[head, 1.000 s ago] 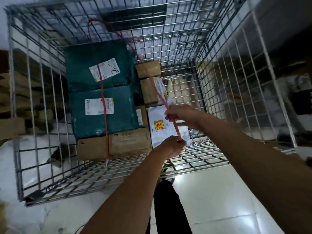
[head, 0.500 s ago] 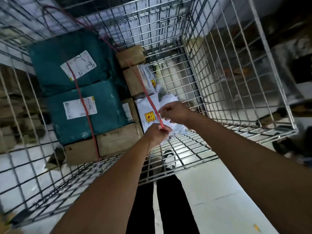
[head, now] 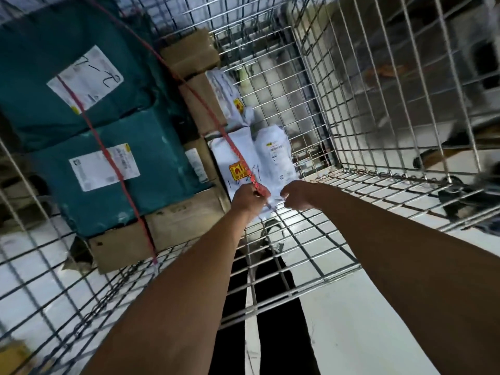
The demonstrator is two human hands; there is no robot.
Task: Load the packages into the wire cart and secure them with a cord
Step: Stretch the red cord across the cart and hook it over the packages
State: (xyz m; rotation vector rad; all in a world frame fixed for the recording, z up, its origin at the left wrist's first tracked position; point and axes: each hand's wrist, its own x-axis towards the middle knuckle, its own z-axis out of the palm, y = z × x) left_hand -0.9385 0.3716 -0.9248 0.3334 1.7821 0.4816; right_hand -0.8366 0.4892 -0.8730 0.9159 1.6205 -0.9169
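Up-left from the left hand (head: 250, 197) fingers gripping it — red cord (head: 208, 109) runs diagonally over packages (head: 108, 169); right hand (head: 296, 194) curled, grip unclear — open wire cart (head: 311, 85) beyond.

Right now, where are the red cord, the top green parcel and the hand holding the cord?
red cord (head: 119, 173), head view, stretch crossing the lower label
top green parcel (head: 32, 50), head view, bare wrapping
left hand (head: 247, 198), head view, knuckles

Wire cart (head: 338, 201) bearing stacked packages (head: 113, 169)
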